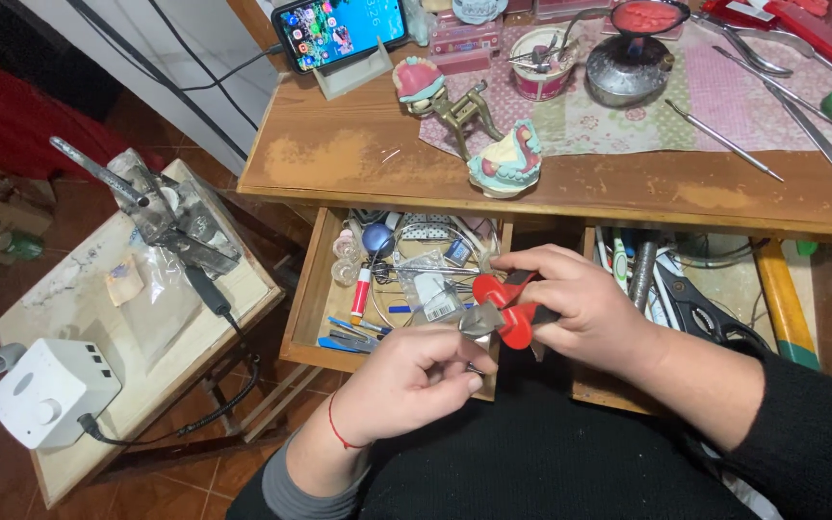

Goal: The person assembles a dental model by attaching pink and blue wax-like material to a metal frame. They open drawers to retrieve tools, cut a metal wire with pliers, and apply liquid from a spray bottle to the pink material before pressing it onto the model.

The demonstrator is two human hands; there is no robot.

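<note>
1. Hands: 2, left hand and right hand.
2. Red-handled pliers: 1.
3. Open drawers under the desk's front edge: 2.
4. Denture models on the desk: 2.
5. Phone, desk's back-left corner: 1.
6. White control box: 1.

One head-worn camera looks steeply down, close over the lap, open drawer and desk edge.

Red-handled pliers, steel nose pointing left, held level above the open drawer.
</note>
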